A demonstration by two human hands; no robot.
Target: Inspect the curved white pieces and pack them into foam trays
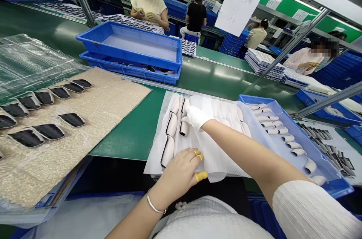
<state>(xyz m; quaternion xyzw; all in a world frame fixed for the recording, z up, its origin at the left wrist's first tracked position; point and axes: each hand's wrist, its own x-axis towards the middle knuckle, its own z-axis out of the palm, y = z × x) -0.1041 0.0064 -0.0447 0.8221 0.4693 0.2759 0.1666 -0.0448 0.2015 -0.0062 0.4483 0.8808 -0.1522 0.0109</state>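
My right hand [195, 117], in a white glove, pinches a small curved white part [184, 127] on a sheet of white foam wrap [215, 156]. A few more white curved parts [171, 125] lie in a column on the same sheet. My left hand [181, 173], with yellow finger cots and a bracelet on the wrist, rests fingers down on the sheet's near edge beside the lowest part [167, 151], holding nothing I can see.
A blue tray [333, 188] with several white parts sits at right. Left lies a bubble-wrap mat [98, 118] with black parts [72, 119] and clear blister trays [31, 62]. Stacked blue bins [130, 48] stand beyond the green belt. Other people work farther back.
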